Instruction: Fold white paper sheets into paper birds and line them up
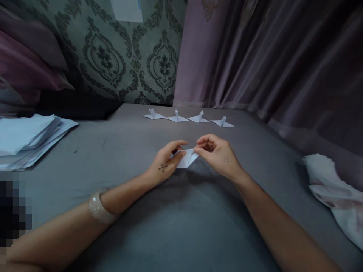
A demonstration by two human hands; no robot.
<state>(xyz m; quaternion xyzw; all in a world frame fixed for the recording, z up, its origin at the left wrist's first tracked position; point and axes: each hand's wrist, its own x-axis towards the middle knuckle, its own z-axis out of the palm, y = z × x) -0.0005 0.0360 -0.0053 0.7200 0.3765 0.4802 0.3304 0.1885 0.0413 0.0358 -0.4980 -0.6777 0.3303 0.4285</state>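
Note:
Between my two hands is a small folded piece of white paper (187, 159), held just above the grey sheet. My left hand (166, 160) pinches its left side, thumb in front and fingers curled behind. At the upper right corner, the thumb and index finger of my right hand (221, 155) close on the paper. Several folded white paper figures with spread wings stand in a row beyond my hands, among them a left-end paper figure (153, 115) and a right-end paper figure (222, 122).
A stack of white paper sheets (25, 139) lies at the left. Crumpled pale cloth or plastic (326, 181) rests at the right edge. Purple curtains (204, 56) and a patterned wall (136, 56) border the grey sheeted surface (176, 234) behind.

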